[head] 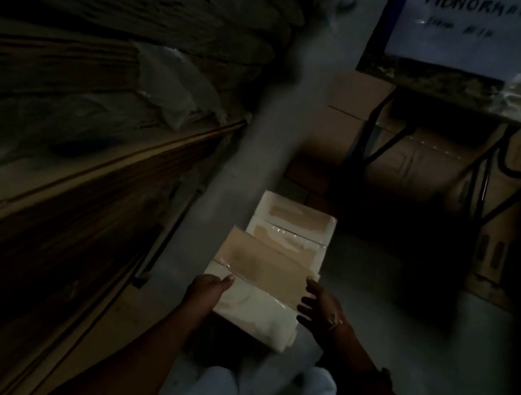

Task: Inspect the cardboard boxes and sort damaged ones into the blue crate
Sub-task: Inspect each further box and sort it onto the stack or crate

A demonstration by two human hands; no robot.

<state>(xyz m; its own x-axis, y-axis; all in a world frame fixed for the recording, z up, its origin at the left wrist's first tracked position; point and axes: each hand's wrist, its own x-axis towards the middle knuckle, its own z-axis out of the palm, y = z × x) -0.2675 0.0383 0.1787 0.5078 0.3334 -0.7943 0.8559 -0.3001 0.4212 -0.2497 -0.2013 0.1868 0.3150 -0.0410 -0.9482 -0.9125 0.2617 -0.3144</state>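
Lighting: very dim; most of the frame is lying in shadow, so fine damage on any surface is hard to read.
Box in hand: pale rectangular cardboard box with a brown tape band (257, 287), lower centre of the frame, sitting above the grey floor (403, 327), just in front of the person's knees.
Left hand (206, 292): pressing flat against the box's left edge, fingers extended, not curled round it.
Right hand (319, 307): fingers spread at the box's right edge; whether this grip is bearing on the box or just off it, cannot tell.
Second box: similar pale taped cardboard box (291, 229) lying just beyond the first, touching or nearly so.
Blue crate: not clearly visible; a white handwritten sign reading ABNORMAL (470, 25) is hanging at upper right over a blue edge, possibly marking it.
Risk 1: a flat two-palm hold is depending on squeeze alone; the box may be slipping out if lifted.
Risk 2: poor light may be hiding dents or tears, causing a wrong sort.
Risk 3: the stack of flattened brown cardboard sheets (66, 163) at left is crowding the aisle; an elbow could be snagging it.
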